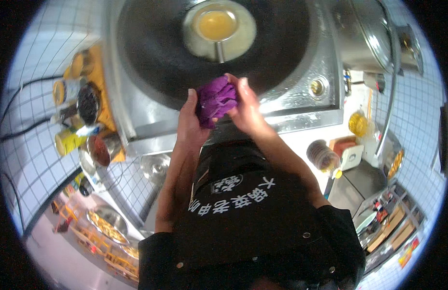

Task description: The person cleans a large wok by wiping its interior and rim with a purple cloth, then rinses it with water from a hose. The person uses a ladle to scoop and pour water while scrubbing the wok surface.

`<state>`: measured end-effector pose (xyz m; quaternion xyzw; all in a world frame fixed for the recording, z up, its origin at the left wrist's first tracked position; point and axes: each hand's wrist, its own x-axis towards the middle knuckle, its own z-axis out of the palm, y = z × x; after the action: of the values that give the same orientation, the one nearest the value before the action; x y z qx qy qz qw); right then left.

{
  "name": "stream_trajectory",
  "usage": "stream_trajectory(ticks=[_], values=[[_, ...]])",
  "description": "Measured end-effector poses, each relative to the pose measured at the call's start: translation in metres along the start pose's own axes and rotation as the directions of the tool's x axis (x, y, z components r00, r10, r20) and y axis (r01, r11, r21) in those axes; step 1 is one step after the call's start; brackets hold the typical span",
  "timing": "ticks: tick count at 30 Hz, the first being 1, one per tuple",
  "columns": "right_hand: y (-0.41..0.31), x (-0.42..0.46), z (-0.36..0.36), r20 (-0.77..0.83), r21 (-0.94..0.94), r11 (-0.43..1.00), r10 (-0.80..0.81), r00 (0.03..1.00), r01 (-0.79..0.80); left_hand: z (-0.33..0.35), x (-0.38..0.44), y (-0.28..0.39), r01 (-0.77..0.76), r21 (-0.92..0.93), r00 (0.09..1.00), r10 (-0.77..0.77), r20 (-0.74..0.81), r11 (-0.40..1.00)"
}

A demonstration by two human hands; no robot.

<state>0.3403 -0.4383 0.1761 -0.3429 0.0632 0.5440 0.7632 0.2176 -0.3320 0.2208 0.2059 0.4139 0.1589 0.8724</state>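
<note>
Between my two hands is a crumpled purple cloth, held over the near rim of a large dark wok. My left hand grips its left side, thumb up. My right hand grips its right side, fingers partly hidden behind the folds. Beyond the cloth, a metal ladle filled with yellowish liquid rests in a pale pool of liquid at the wok's bottom. Only part of the ladle's handle shows, pointing toward me. Neither hand touches the ladle.
A steel stove surround encloses the wok, with a small round drain at right. Seasoning containers crowd the left shelf. A large steel pot stands at upper right. Stacked plastic tubs and a yellow-filled container sit on the right counter.
</note>
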Motion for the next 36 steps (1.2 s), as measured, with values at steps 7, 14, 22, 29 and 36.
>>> stream_trajectory(ticks=[7,14,22,29,36], values=[[-0.051,0.007,-0.004,-0.028,-0.676,0.64,-0.519,0.854,0.366,0.046,0.082,-0.056,0.086,-0.011,0.996,-0.086,0.019,0.996],[-0.138,-0.036,-0.089,0.307,-0.95,-0.252,-0.641,0.703,0.185,0.154,0.138,-0.149,0.469,-0.046,0.864,-0.448,0.229,0.882],[-0.201,-0.044,-0.207,-0.018,-0.997,-0.029,-0.835,0.55,-0.077,0.233,0.18,-0.277,0.503,0.185,0.761,-0.534,0.369,0.844],[-0.218,-0.019,-0.252,-0.443,-0.863,0.503,-0.797,0.41,0.046,0.204,0.262,-0.346,0.556,0.266,0.562,-0.592,0.578,0.788],[-0.212,-0.021,-0.285,-0.504,-0.84,0.543,-0.776,0.379,-0.005,0.221,0.267,-0.351,0.605,0.453,0.598,-0.749,0.283,0.654]])
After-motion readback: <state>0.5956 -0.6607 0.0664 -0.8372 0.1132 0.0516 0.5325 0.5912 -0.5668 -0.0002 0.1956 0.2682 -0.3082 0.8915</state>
